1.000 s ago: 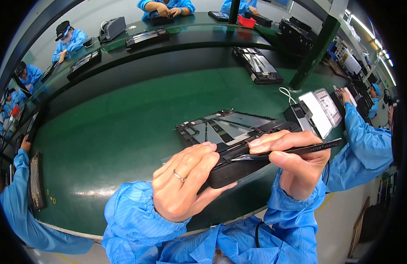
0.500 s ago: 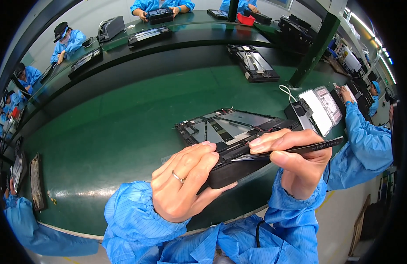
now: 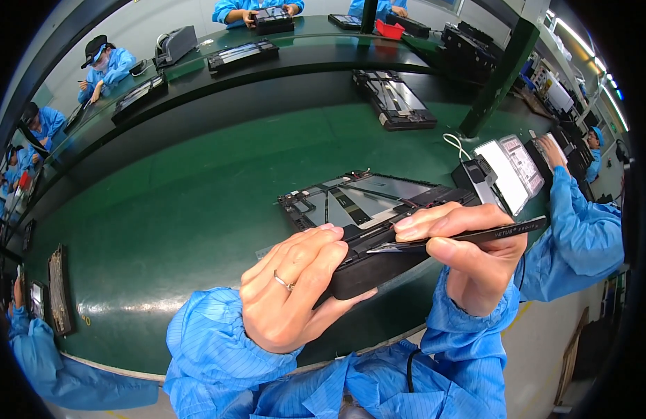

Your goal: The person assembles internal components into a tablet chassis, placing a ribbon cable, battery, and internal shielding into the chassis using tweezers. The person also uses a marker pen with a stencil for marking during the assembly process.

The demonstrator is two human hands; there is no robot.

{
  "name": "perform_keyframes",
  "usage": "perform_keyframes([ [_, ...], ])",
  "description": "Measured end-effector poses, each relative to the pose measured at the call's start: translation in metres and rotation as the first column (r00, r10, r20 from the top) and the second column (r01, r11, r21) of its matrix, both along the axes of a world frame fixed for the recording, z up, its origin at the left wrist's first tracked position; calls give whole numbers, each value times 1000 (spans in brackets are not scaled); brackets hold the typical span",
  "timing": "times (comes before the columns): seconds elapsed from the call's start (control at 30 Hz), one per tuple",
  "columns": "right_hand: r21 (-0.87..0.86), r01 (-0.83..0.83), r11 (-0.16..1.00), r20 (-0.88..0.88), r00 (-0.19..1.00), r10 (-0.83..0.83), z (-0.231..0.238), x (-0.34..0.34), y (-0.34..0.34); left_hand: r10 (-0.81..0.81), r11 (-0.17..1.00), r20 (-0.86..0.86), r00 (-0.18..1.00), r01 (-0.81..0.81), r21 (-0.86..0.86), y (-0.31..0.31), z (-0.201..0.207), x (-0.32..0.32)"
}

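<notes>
A flat opened electronic device, with a black frame, silver-grey panels and dark ribbon cables, is tilted up in front of me. My left hand is closed on its near left edge, fingers over the top and thumb under the black side wall. Between the thumb and fingers of my right hand is a pair of black pointed tweezers. Their tips rest at or just over the device's near edge, beside my left fingertips; contact is unclear. Part of the near edge is hidden by both hands.
Another opened device lies on the dark strip across the green bench. To the right stand a black box and a clear-cased white block beside a green post. A long worn block lies left. Co-workers in blue sit around.
My hands, the tweezers and the held device stay nearly still. The device on the nearer strip has shifted slightly left, those on the farther strip slightly right. A co-worker's device opposite has moved right.
</notes>
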State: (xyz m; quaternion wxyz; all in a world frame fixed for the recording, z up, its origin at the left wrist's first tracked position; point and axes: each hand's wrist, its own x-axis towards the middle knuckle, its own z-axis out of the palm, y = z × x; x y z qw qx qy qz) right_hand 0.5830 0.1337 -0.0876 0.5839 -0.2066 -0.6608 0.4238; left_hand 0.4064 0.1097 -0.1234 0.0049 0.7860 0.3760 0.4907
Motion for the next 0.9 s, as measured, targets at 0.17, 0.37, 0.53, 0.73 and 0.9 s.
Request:
perform_keyframes([
  [0.17,0,2,1000,14,1000,-2,1,4,2,3,1000,18,1000,-3,5,2,1,3],
  [0.37,-9,7,1000,15,1000,-7,2,4,2,-37,997,40,999,34,71,6,-7,5],
  [0.53,-18,41,999,3,999,-41,0,3,3,-19,981,-121,992,42,188,9,-6,2],
  [0.73,38,190,981,85,978,-192,3,8,1,-13,986,-155,988,38,163,9,-2,10],
  [0.9,351,283,893,-16,955,-296,-11,28,8,-19,986,-154,988,44,158,11,-4,24],
])
